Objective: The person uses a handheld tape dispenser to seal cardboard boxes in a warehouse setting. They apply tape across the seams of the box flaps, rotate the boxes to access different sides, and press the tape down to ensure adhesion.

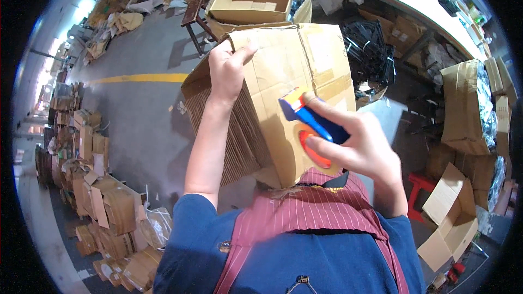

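A brown cardboard box (275, 68) is tilted up against my apron, its corrugated inner side showing on the left. The fingers of my left hand (227, 71) wrap over its upper left edge, thumb on the outer face. In my right hand (359, 139) is a blue and orange-red tape dispenser (316, 122), slightly blurred. Its head lies over the middle of the box's face; whether it touches the cardboard I cannot tell. Strips of tape and creases run across that face.
Beyond the box stands an open carton (253, 16), with a wooden stool (193, 16) to its left. Black plastic parts (368, 49) lie heaped under a white-topped table (436, 16). Cartons (114, 207) crowd the left; an open carton (452, 223) and red stool (417, 198) stand right.
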The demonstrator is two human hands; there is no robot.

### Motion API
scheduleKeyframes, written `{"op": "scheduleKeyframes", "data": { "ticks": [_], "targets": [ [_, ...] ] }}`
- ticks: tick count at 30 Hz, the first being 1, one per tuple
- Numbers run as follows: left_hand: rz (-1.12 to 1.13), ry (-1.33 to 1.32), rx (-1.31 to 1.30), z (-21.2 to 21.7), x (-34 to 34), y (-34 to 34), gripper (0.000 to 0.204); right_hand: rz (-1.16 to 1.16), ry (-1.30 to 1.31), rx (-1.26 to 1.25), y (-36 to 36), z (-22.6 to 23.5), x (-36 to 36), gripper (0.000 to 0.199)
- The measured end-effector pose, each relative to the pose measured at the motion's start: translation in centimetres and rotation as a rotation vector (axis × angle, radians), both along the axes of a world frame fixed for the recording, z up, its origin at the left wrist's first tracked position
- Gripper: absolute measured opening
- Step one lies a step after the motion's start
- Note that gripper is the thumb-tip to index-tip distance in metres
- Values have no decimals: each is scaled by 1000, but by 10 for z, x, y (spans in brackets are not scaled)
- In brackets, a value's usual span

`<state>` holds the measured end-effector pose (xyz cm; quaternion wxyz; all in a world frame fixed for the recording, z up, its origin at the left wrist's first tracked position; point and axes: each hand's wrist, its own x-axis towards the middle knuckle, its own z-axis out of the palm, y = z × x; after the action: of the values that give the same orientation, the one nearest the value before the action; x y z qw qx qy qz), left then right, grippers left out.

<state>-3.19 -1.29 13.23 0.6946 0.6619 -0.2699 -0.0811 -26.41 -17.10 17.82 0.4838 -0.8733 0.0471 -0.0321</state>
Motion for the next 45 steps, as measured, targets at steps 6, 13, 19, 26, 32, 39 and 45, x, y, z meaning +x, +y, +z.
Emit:
{"op": "scheduleKeyframes", "data": {
  "ticks": [6, 13, 19, 26, 32, 39, 45],
  "targets": [
    [-75, 258, -179, -4, 24, 8, 38, -26, 109, 70, 8, -29, 21, 65],
    [-33, -15, 381, -1, 39, -24, 58, -90, 116, 497, -6, -66, 33, 64],
    [-279, 36, 354, -28, 31, -46, 31, -137, 44, 555, -8, -88, 38, 61],
    [-161, 134, 198, -11, 60, 2, 21, -79, -83, 202, -5, -46, 81, 55],
    [-35, 516, -129, -9, 100, 76, 37, 40, -73, -140, 34, 43, 153, 48],
    [81, 645, -185, -174, 148, 103, 33, 165, 207, -182, 67, -88, 249, 44],
    [187, 669, -148, -268, 140, 76, 31, 127, 250, -304, 80, -186, 248, 38]
  ]
}}
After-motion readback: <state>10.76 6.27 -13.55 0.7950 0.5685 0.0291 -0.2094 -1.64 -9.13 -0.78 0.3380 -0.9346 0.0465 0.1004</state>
